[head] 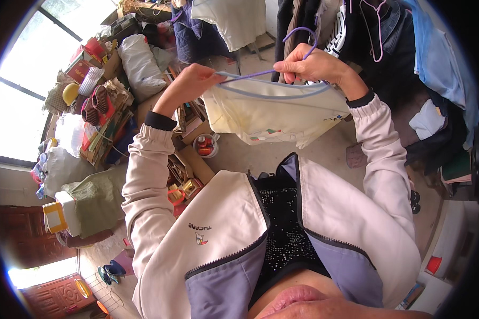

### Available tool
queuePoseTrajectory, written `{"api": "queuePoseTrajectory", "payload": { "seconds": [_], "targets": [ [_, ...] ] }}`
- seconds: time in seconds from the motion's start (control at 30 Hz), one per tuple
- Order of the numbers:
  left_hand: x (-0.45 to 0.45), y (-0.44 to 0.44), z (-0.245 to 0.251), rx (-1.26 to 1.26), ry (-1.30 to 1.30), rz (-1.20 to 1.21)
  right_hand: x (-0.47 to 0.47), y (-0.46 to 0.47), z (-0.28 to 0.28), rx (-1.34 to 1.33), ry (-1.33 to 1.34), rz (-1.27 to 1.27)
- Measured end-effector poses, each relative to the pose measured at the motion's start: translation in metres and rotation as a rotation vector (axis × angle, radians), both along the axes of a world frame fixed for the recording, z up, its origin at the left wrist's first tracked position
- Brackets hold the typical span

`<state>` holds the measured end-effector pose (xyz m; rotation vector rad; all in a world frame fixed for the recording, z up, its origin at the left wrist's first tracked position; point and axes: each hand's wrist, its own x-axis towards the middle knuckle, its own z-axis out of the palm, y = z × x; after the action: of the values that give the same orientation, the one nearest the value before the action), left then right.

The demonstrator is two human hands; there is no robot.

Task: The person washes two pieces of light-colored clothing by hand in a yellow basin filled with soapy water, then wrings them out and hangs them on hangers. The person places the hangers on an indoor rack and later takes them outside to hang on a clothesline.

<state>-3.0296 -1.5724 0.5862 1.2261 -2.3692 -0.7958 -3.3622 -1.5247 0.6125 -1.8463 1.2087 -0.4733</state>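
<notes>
A pale cream shirt (275, 113) with light blue neck trim and a small coloured print hangs spread between my hands. A purple clothes hanger (249, 75) lies along its neck opening, its hook standing up at the right. My left hand (193, 81) pinches the blue trim and the end of the hanger at the shirt's left side. My right hand (313, 65) grips the hanger below the hook, above the right side of the neck opening. The part of the hanger inside the shirt is hidden.
Garments hang at the upper right, with a pink hanger (377, 30) among them and a light blue garment (437, 60) beside them. At left are piled boxes, bags and a white sack (141, 65). A white bucket (205, 145) with red items stands on the floor beyond my left sleeve.
</notes>
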Motion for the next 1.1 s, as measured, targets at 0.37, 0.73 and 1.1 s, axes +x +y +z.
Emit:
{"api": "queuePoseTrajectory", "payload": {
  "seconds": [0.37,0.73,1.1],
  "targets": [
    [-0.012,0.027,-0.013,0.001,-0.108,-0.066,-0.006,0.000,0.003,-0.091,0.145,0.023],
    [-0.056,0.072,-0.013,-0.184,0.093,-0.092,-0.012,0.021,0.010,0.116,-0.093,0.020],
    [-0.028,0.095,0.006,-0.490,0.079,0.008,-0.084,0.034,-0.031,0.056,-0.222,0.157]
  ]
}}
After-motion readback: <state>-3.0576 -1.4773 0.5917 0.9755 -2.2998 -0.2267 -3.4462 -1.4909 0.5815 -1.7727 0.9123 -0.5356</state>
